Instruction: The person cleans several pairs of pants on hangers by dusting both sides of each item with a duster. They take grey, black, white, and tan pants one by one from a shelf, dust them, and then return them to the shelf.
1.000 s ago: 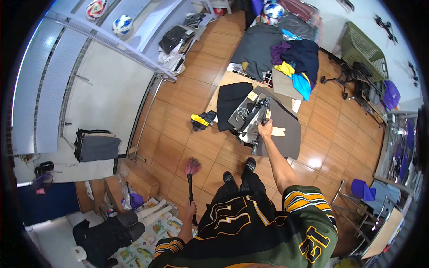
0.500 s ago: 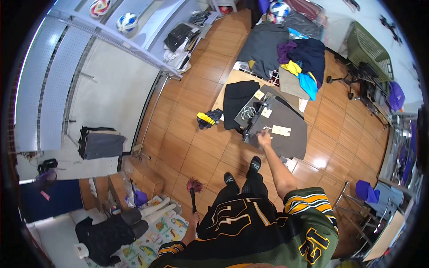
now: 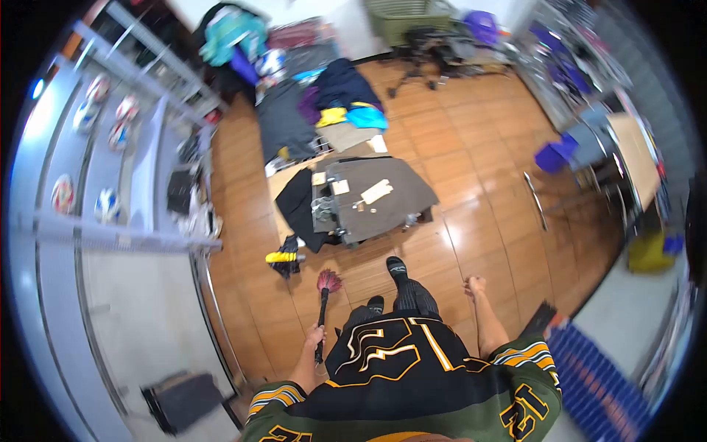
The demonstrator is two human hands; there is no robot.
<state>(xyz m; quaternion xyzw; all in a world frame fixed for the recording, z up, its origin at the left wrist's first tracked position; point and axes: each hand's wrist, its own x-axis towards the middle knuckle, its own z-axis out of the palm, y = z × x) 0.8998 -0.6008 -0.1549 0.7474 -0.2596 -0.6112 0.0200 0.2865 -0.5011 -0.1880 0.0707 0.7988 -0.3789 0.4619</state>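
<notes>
My left hand (image 3: 315,337) is wrapped round the black handle of a duster (image 3: 329,281) with a reddish tuft pointing forward. Out to the right, my right hand (image 3: 475,284) hangs over the tiled floor with its fingers curled; whether anything small is in it cannot be made out. Ahead of me, dark grey-brown trousers (image 3: 390,195) with pale tags (image 3: 377,192) lie on a low platform, beside a black garment (image 3: 297,210). A black and yellow bundle (image 3: 283,257) lies on the floor at the platform's near left corner.
Piled clothes (image 3: 346,92) cover the platform's far end. Shelving with balls (image 3: 107,205) stands at left. A green basket (image 3: 409,20) is at the back, a wooden board (image 3: 635,158) and a purple cloth (image 3: 556,152) at right. Folded dark trousers (image 3: 183,401) hang at lower left.
My right hand has come away from the tagged trousers and moved right over the floor. The view has turned right. The duster is still in my left hand.
</notes>
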